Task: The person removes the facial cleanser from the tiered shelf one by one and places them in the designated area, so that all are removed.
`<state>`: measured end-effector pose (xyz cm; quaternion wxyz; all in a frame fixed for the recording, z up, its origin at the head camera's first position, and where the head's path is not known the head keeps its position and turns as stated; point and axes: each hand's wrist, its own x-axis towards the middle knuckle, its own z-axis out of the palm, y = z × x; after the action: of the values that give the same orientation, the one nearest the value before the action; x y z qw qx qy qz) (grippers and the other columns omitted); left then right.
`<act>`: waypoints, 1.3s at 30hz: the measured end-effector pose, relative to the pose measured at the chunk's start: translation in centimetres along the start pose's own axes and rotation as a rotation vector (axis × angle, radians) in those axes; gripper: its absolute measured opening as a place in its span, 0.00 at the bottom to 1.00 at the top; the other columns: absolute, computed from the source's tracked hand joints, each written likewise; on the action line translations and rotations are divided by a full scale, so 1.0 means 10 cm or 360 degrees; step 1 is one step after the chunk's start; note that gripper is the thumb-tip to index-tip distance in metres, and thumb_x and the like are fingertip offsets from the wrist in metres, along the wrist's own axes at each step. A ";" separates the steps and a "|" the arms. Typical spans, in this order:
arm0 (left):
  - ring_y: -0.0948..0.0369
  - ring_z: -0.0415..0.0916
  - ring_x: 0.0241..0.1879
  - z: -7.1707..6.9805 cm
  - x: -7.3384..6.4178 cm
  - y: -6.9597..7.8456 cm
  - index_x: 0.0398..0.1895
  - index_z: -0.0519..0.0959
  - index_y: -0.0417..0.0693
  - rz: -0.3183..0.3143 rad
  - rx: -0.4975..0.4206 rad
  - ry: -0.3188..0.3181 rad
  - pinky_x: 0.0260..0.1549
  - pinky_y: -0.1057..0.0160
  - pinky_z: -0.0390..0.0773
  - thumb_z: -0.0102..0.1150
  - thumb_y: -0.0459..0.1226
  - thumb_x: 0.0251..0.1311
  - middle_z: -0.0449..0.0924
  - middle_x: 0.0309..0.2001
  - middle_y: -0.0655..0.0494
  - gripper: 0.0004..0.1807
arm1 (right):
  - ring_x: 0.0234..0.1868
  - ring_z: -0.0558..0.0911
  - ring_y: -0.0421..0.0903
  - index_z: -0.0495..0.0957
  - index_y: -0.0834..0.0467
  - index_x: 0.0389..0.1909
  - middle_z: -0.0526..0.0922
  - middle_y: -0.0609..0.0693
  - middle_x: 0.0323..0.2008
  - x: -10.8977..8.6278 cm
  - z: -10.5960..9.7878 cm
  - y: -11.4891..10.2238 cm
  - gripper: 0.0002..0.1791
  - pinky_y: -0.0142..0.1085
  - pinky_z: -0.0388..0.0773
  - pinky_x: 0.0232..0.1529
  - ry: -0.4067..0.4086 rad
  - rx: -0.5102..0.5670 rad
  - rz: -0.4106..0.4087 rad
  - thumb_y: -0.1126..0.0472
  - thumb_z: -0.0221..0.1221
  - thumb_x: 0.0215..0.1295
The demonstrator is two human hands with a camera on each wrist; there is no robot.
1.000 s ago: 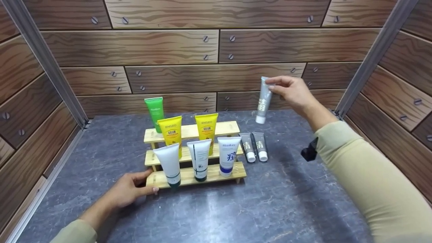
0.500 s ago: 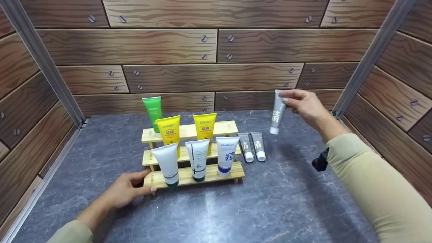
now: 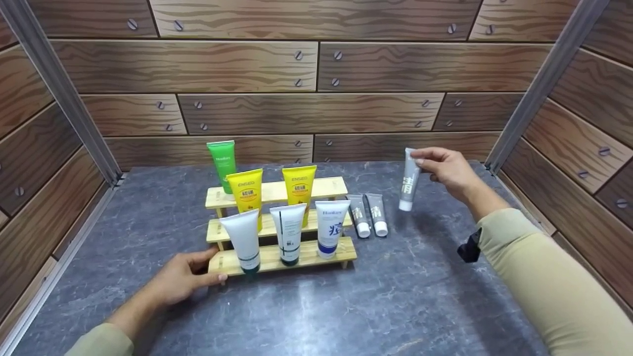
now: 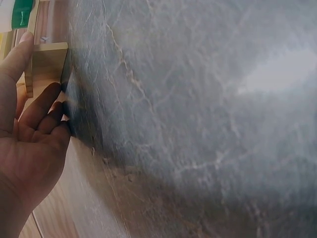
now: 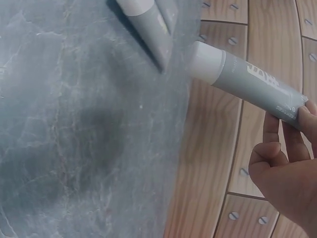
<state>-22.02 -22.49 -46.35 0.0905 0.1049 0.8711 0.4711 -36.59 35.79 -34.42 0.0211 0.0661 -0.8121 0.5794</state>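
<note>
My right hand [image 3: 447, 170] pinches a grey tube [image 3: 409, 180] by its crimped end, white cap downward, above the table to the right of two other grey tubes [image 3: 377, 213] lying side by side. In the right wrist view the held tube [image 5: 257, 87] shows thumb and fingers at its flat end. My left hand [image 3: 180, 279] grips the left end of the lowest step of a three-tier wooden rack [image 3: 306, 254]; the left wrist view shows the thumb on the board's edge [image 4: 49, 47]. Two white tubes [image 3: 242, 240] and a white-and-blue tube [image 3: 330, 227] stand on that step.
Two yellow tubes [image 3: 298, 190] stand on the rack's middle step, and a green tube [image 3: 223, 165] on the top step at the left. The dark marbled table [image 3: 395, 296] is bounded by wood-patterned walls [image 3: 247, 113] at the back and sides.
My right hand has carried the grey tube rightward and down toward the table. The left hand stays on the rack, and the two lying tubes keep their place.
</note>
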 end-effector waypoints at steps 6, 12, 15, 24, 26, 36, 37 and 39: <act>0.43 0.72 0.70 -0.01 0.00 0.00 0.74 0.69 0.31 -0.0013 0.0018 0.0007 0.70 0.42 0.70 0.78 0.46 0.62 0.72 0.71 0.34 0.44 | 0.40 0.86 0.36 0.87 0.57 0.57 0.88 0.36 0.39 -0.01 0.04 0.15 0.12 0.29 0.76 0.34 -0.0030 0.0018 0.0011 0.62 0.61 0.79; 0.42 0.70 0.71 0.00 -0.02 0.01 0.74 0.69 0.33 -0.0040 0.0009 -0.0001 0.71 0.41 0.68 0.78 0.47 0.61 0.71 0.72 0.35 0.45 | 0.39 0.86 0.36 0.84 0.62 0.61 0.89 0.37 0.39 -0.02 0.07 0.31 0.15 0.28 0.75 0.32 -0.0043 0.0039 0.0063 0.63 0.61 0.79; 0.42 0.70 0.71 0.00 -0.02 0.01 0.75 0.69 0.33 -0.0053 -0.0012 -0.0003 0.71 0.42 0.69 0.78 0.47 0.61 0.71 0.72 0.35 0.45 | 0.40 0.86 0.35 0.80 0.66 0.64 0.89 0.37 0.39 -0.02 0.10 0.37 0.18 0.28 0.75 0.33 -0.0054 0.0015 0.0094 0.63 0.61 0.79; 0.41 0.70 0.72 0.00 -0.01 0.00 0.74 0.69 0.32 -0.0033 0.0007 0.0004 0.72 0.42 0.67 0.78 0.47 0.61 0.70 0.72 0.35 0.45 | 0.40 0.86 0.35 0.77 0.67 0.67 0.88 0.36 0.39 -0.02 0.14 0.55 0.21 0.28 0.74 0.32 -0.0074 0.0001 0.0163 0.62 0.60 0.80; 0.41 0.70 0.72 -0.01 -0.01 0.00 0.74 0.69 0.32 -0.0031 0.0007 0.0008 0.72 0.42 0.67 0.78 0.47 0.61 0.70 0.72 0.35 0.45 | 0.40 0.86 0.36 0.75 0.69 0.68 0.89 0.37 0.39 -0.01 0.15 0.59 0.22 0.28 0.74 0.32 -0.0084 0.0018 0.0174 0.63 0.59 0.80; 0.42 0.71 0.71 -0.01 0.00 -0.01 0.74 0.69 0.31 0.0015 0.0004 0.0005 0.71 0.43 0.69 0.78 0.45 0.62 0.72 0.71 0.34 0.44 | 0.41 0.86 0.36 0.71 0.70 0.72 0.89 0.39 0.40 -0.01 0.22 0.67 0.25 0.28 0.75 0.32 -0.0050 0.0018 0.0285 0.63 0.58 0.81; 0.42 0.71 0.71 -0.01 0.00 -0.01 0.74 0.69 0.31 0.0012 0.0009 0.0006 0.71 0.43 0.69 0.78 0.45 0.62 0.71 0.71 0.34 0.44 | 0.41 0.86 0.37 0.71 0.70 0.72 0.89 0.39 0.40 -0.01 0.24 0.67 0.25 0.29 0.76 0.33 -0.0052 0.0014 0.0293 0.63 0.58 0.81; 0.41 0.71 0.71 0.00 0.00 -0.02 0.74 0.69 0.31 -0.0003 0.0006 0.0009 0.71 0.42 0.68 0.78 0.46 0.62 0.71 0.72 0.34 0.44 | 0.41 0.85 0.37 0.71 0.70 0.72 0.88 0.40 0.40 -0.01 0.25 0.69 0.25 0.29 0.76 0.33 -0.0055 -0.0008 0.0303 0.63 0.57 0.81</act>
<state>-21.99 -22.60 -46.50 0.0883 0.1031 0.8724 0.4696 -37.34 35.60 -41.73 -0.0481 -0.0015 -0.8164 0.5754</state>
